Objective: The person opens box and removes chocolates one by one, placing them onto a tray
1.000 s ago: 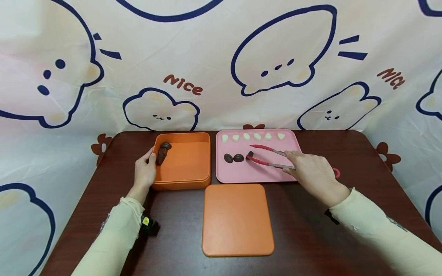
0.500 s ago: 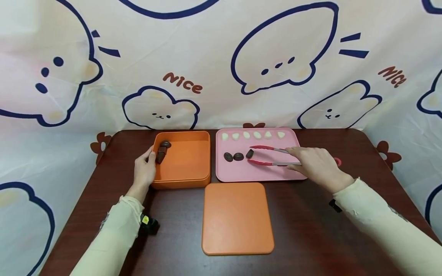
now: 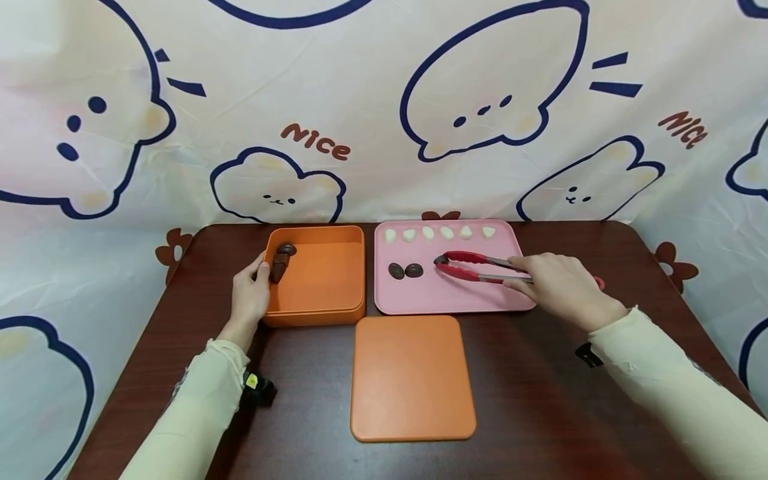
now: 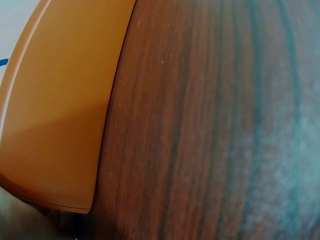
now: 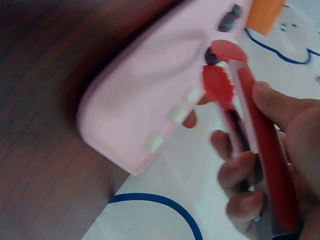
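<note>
In the head view, my left hand (image 3: pixel 249 297) grips the left wall of an orange box (image 3: pixel 315 317), thumb over the rim. Several dark brown chocolates (image 3: pixel 279 265) lie along that wall inside. My right hand (image 3: pixel 558 287) holds red-tipped tongs (image 3: pixel 465 273) over a pink tray (image 3: pixel 399 300). Between the tong tips is a small dark chocolate (image 3: pixel 441 261), also visible there in the right wrist view. Two dark oval chocolates (image 3: pixel 414 270) lie to its left, and a row of white pieces (image 3: pixel 447 233) lines the tray's back edge. The left wrist view shows mostly box wall and table.
An orange square lid (image 3: pixel 414 380) lies flat on the dark wooden table (image 3: pixel 522 400), in front of box and tray. A printed cloth (image 3: pixel 372 120) hangs right behind the table's back edge. A black device (image 3: pixel 258 390) is at my left wrist.
The tongs were spread around the small dark chocolate; their tips have now closed on it, and it has shifted slightly to the right. My left hand stays on the box.
</note>
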A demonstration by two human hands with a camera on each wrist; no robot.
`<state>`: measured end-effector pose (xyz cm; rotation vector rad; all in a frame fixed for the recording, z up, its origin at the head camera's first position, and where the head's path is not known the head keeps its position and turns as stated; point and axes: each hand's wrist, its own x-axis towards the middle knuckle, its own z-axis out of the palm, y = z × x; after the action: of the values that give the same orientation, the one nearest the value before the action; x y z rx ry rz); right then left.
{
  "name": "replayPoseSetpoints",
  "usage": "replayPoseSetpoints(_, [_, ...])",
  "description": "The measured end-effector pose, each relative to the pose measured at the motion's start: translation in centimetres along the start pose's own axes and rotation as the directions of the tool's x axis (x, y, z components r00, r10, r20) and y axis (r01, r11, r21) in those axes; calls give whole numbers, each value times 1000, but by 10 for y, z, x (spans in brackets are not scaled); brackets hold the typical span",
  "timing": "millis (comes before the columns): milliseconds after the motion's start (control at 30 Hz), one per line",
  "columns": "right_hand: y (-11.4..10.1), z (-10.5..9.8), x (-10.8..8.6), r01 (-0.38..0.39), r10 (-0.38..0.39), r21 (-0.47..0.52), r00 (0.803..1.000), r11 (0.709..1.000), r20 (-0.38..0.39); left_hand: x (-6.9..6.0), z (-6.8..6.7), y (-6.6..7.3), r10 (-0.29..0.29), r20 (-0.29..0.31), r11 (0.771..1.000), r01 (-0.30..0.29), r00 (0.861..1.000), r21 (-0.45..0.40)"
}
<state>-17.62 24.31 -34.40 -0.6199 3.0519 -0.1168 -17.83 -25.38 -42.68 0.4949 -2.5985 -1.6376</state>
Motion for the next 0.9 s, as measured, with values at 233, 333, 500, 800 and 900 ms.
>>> replayPoseSetpoints(233, [-4,-11,-2,-42,24,136,991,990,131,0,0,0,-2,-4,1000,2,1000,0])
replayPoseSetpoints(333, [-5,-10,1,-39,18,147,990,988,139,0,0,0,-7,-7,1000,7,1000,-2])
replayPoseSetpoints(500, [-6,-5,7,-53,32,154,990,987,136,1,0,1,-9,3,1000,9,1000,-2])
replayPoseSetpoints(800, [-8,-2,12,-67,55,116,993,991,101,2,0,1,-7,-4,1000,7,1000,4])
replayPoseSetpoints(900, [-8,0,12,-68,56,116,993,991,103,1,0,0,-20,-5,1000,20,1000,1])
